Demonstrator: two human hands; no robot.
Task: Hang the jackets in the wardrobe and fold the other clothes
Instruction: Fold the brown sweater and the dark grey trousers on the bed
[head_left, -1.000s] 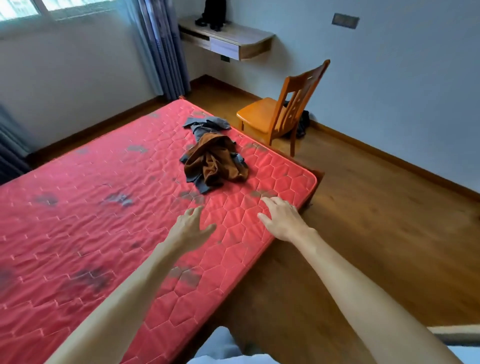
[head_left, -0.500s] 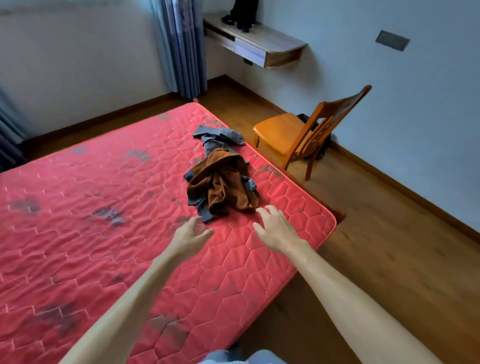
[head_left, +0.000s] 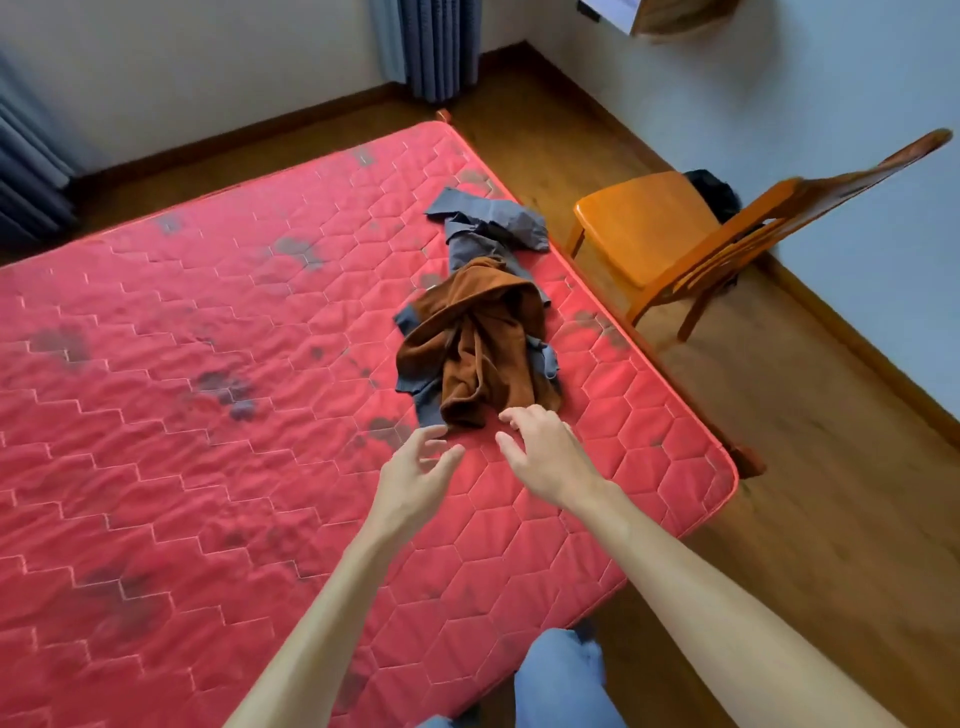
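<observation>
A crumpled brown garment (head_left: 478, 353) lies in a heap on the red mattress (head_left: 208, 415), near its right edge. It sits on top of a grey-blue garment (head_left: 488, 221), which stretches beyond it toward the far end. Whether either is a jacket cannot be told from the heap.

Both bare arms reach forward over the mattress. The right hand (head_left: 550, 457) is wide, fingers spread and slightly bent, holding nothing. Its fingertips are at the near hem of the brown garment, but whether they touch the cloth cannot be told. The left hand (head_left: 415, 473), just beside it, is also loose and wide and holds nothing. Its fingertips are just short of the near corner of the grey-blue garment.

The mattress is quilted in hexagons and marked with dark blotches. A wooden floor (head_left: 805, 493) runs round it. Near its right edge stands an orange wooden chair (head_left: 639, 223), with something dark (head_left: 714, 192) behind it by the pale wall. Blue-grey curtains (head_left: 431, 47) hang at the far wall, and a corner of a wooden wall shelf (head_left: 675, 18) shows at the top. A knee in blue trousers (head_left: 561, 670) shows at the bottom.
</observation>
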